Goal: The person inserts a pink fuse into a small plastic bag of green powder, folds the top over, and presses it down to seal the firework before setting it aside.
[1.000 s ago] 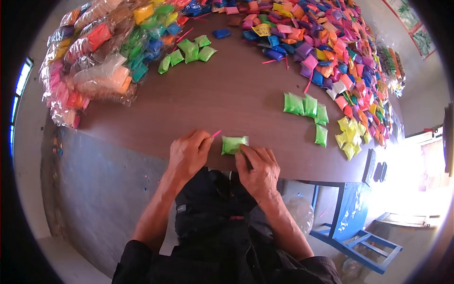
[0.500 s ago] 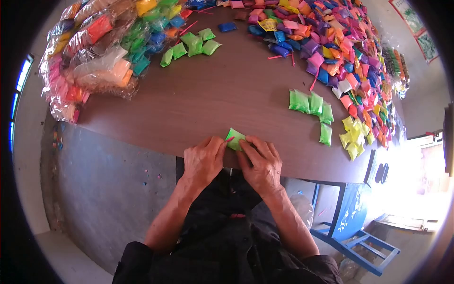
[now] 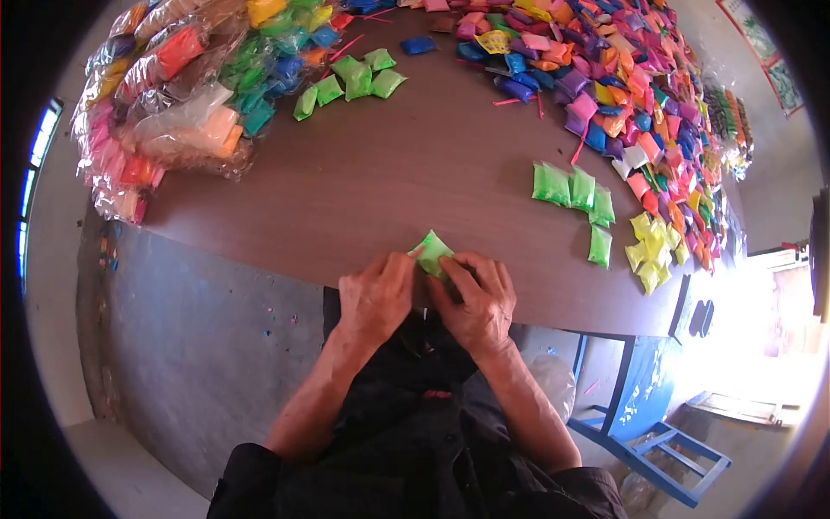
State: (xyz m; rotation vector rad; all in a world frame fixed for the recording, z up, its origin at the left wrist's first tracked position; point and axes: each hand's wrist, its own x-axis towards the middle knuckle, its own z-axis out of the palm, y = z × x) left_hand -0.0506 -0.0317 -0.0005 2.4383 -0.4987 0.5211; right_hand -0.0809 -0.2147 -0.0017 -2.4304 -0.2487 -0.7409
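A small light-green packet (image 3: 434, 253) is held at the table's front edge, between my two hands. My right hand (image 3: 474, 298) pinches its right side, thumb and fingers closed on it. My left hand (image 3: 378, 294) is closed at the packet's left corner. A bit of a thin pink stick shows at the left fingertips against the packet; most of it is hidden by the fingers. To the right lie several green packets (image 3: 551, 183) in a bent row. Another group of green packets (image 3: 355, 80) lies at the far left of the table.
The brown table (image 3: 363, 195) carries a large heap of colourful packets (image 3: 596, 65) at the right. Yellow packets (image 3: 650, 251) lie by its near end. Clear bags of packets (image 3: 177, 95) are piled at the left. A blue packet (image 3: 418, 46) lies at the back. A blue stool (image 3: 644, 389) stands below right.
The packet has tilted and moved slightly up and right in my hands. The pink stick, plainly visible before, is now mostly hidden at my left fingertips.
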